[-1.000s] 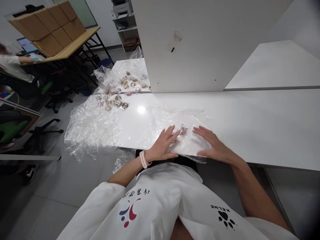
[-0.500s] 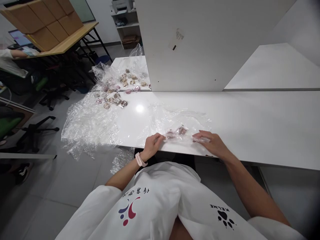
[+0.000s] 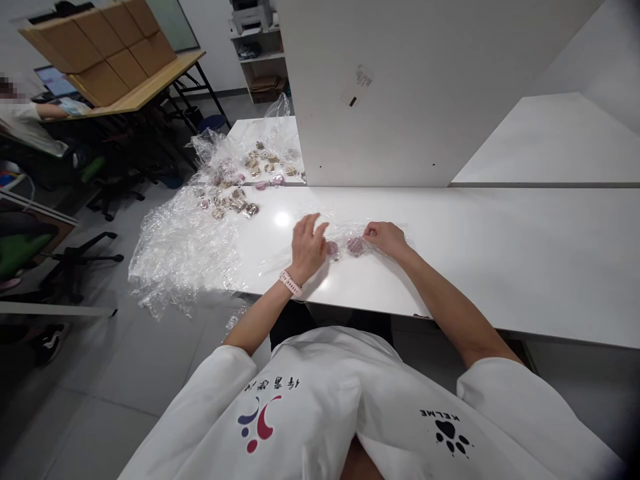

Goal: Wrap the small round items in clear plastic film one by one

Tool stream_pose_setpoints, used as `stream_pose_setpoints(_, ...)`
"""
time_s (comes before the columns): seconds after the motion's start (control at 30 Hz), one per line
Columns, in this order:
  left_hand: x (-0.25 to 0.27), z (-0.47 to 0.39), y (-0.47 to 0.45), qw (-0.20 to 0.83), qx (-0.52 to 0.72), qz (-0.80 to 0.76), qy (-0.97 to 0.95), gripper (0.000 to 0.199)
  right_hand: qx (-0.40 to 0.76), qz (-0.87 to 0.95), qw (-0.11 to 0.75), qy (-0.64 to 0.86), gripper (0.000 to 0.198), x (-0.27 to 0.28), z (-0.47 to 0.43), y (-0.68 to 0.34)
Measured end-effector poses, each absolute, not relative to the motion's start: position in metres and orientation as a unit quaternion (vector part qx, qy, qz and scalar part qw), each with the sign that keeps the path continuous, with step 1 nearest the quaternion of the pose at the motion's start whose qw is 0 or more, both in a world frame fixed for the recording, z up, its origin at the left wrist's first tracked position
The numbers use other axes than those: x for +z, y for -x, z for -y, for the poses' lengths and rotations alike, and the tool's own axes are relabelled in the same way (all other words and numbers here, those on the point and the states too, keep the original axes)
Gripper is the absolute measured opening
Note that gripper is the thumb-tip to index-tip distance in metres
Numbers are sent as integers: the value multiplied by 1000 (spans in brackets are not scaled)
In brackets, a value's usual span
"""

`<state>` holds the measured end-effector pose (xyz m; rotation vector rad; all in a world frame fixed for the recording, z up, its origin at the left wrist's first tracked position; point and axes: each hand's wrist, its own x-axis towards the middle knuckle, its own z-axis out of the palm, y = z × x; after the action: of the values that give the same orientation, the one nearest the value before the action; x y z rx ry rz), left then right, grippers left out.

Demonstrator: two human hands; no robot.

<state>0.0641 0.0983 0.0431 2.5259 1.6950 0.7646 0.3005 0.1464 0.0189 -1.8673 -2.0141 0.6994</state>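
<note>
Two pinkish round pieces lie in clear plastic film on the white table, between my hands. The smaller-looking pink piece is just beside my left hand, partly hidden by it. That hand is raised over the film with its fingers curved and apart, open. The other pink piece shows fully near the fingertips of my right hand. My right hand is closed, thumb and fingers pinching the edge of the film.
A heap of crumpled clear plastic hangs over the table's left side. Brown and pink round pieces lie among it. An upright white panel rises behind the table. At far left a person sits near stacked cardboard boxes.
Both hands have moved away from the table's front edge, carrying the film with the pink pieces back. My left hand has opened its fingers; my right has moved inward.
</note>
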Motion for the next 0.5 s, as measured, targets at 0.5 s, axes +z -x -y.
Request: stream_pose_setpoints(0.5, 21, -88, -59, 209, 157, -449, -854, 41, 180, 800, 254, 513, 42, -1, -60, -310)
